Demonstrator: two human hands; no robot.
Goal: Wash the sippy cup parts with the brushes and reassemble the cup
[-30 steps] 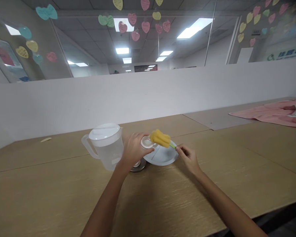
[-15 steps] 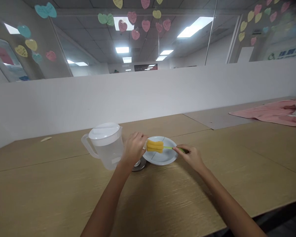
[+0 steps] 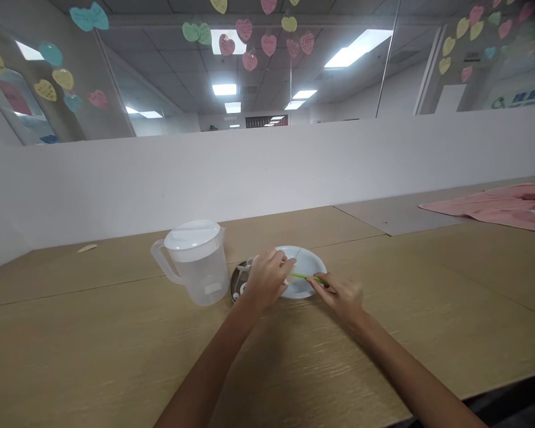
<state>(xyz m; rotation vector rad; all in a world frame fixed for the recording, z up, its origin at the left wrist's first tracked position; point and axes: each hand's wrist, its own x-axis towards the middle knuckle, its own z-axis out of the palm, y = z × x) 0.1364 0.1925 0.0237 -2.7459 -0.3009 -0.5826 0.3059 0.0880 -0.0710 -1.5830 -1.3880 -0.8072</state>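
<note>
My right hand (image 3: 344, 295) pinches a thin green handle (image 3: 310, 277) over the front part of a pale divided plate (image 3: 314, 263). The handle's far end runs toward my left hand (image 3: 270, 276), and no yellow sponge head shows now. My left hand is closed round something whitish, mostly hidden by its fingers, at the plate's left side. Left of that hand sits a round dark metal dish (image 3: 234, 284) with small white parts in it, partly covered by the hand.
A clear pitcher (image 3: 205, 276) with a white lid stands left of the dish. A pink cloth (image 3: 485, 208) lies at the far right of the wooden table (image 3: 116, 351). A small flat oval piece (image 3: 87, 248) rests near the wall at the left.
My left hand has moved right, toward my right hand. The yellow sponge head on the green handle has gone out of sight. More of the metal dish shows.
</note>
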